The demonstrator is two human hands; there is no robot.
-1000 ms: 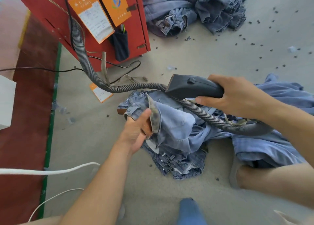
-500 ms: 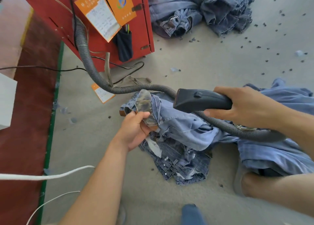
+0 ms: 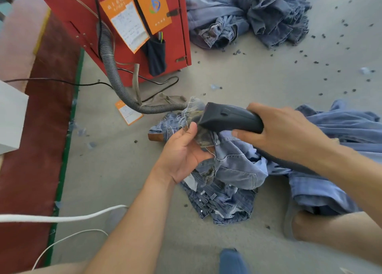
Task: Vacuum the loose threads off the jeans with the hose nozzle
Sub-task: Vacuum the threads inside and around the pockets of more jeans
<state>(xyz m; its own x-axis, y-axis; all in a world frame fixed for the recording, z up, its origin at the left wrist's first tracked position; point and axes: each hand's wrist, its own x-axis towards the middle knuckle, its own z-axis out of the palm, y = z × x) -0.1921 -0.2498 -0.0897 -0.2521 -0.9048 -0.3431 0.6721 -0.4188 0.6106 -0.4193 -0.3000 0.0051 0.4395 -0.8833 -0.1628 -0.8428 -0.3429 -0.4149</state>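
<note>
A crumpled pair of light blue jeans (image 3: 233,170) lies on the grey floor in the middle. My left hand (image 3: 184,151) grips a turned-out pocket lining (image 3: 203,137) of the jeans and holds it up. My right hand (image 3: 285,133) is closed around the dark hose nozzle (image 3: 229,118), whose mouth presses against the frayed top of that lining. The grey ribbed hose (image 3: 115,75) runs from the red machine down to the floor, behind the lining, then loops under my right forearm.
A red machine cabinet (image 3: 128,25) with orange tags stands at the back left. A heap of jeans (image 3: 248,13) lies at the back, more denim (image 3: 330,149) at the right. Black cables, white cords (image 3: 62,218) and thread scraps litter the floor. My knee (image 3: 330,226) is lower right.
The nozzle has moved left and down onto the pocket lining. My left hand has lifted the lining up against the nozzle mouth.
</note>
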